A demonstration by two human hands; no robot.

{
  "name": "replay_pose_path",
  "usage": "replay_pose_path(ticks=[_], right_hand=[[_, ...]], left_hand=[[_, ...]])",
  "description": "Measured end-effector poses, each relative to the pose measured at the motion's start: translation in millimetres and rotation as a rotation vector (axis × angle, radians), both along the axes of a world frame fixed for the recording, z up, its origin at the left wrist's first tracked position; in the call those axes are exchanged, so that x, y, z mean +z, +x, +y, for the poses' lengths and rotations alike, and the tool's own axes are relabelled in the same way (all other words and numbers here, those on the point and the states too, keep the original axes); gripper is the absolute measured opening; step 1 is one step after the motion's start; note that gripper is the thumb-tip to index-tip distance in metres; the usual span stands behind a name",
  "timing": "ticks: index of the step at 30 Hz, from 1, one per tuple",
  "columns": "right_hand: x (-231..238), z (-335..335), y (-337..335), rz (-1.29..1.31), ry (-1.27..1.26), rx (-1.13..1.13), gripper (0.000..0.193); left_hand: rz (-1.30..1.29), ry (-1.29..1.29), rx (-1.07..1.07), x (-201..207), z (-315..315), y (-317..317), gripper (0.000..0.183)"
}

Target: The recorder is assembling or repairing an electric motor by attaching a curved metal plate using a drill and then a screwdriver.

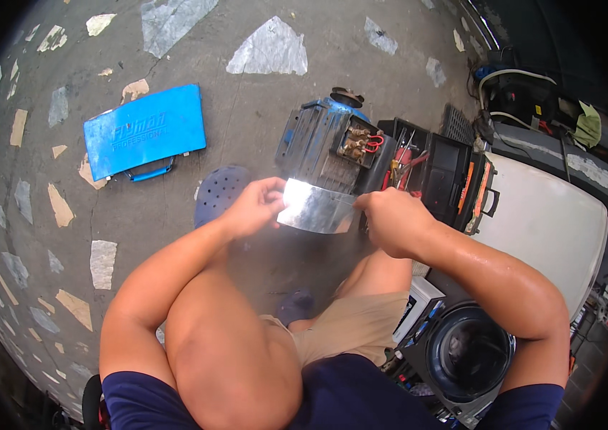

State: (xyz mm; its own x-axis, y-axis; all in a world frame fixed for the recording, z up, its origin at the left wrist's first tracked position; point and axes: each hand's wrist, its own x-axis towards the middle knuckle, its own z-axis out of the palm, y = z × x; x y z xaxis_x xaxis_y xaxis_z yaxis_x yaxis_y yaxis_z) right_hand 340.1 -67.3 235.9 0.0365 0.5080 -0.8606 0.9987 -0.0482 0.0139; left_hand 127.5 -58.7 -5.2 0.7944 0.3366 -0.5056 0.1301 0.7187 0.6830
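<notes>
A thin, shiny, curved metal sheet [318, 208] spans the gap between my two hands, just above the near end of an electric motor. My left hand [252, 208] pinches its left edge between thumb and fingers. At the right edge, my right hand [395, 221] is closed, thumb and forefinger against the sheet; whatever else its palm may hold is hidden. The blue-and-grey finned motor [309, 147] lies on the floor, a pulley [347, 97] at its far end. Its terminal box [358, 145] is uncovered, showing brass-coloured terminals and red wires.
Right of the motor, a black toolbox [458, 175] stands open with pliers and screwdrivers inside. A blue plastic case [147, 136] lies on the patchy floor at left. Dark clogs [221, 188] are on my feet. A pale panel [537, 222] and a round black appliance [470, 351] are at right.
</notes>
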Motion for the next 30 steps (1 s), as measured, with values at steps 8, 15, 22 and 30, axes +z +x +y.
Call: replay_pose_path(ticks=[8, 15, 22, 30], right_hand=[[-13, -12, 20, 0.171, 0.019, -0.733, 0.035], [-20, -17, 29, 0.187, 0.084, -0.664, 0.034], [-3, -121, 25, 0.017, 0.273, -0.394, 0.025], [-131, -249, 22, 0.069, 0.187, -0.788, 0.026]], left_hand=[[-0.021, 0.056, -0.002, 1, 2, 7, 0.032], [-0.020, 0.024, -0.013, -7, 3, 6, 0.027], [0.082, 0.053, -0.014, 0, 13, 5, 0.026], [0.431, 0.281, 0.279, 3, 38, 49, 0.038]])
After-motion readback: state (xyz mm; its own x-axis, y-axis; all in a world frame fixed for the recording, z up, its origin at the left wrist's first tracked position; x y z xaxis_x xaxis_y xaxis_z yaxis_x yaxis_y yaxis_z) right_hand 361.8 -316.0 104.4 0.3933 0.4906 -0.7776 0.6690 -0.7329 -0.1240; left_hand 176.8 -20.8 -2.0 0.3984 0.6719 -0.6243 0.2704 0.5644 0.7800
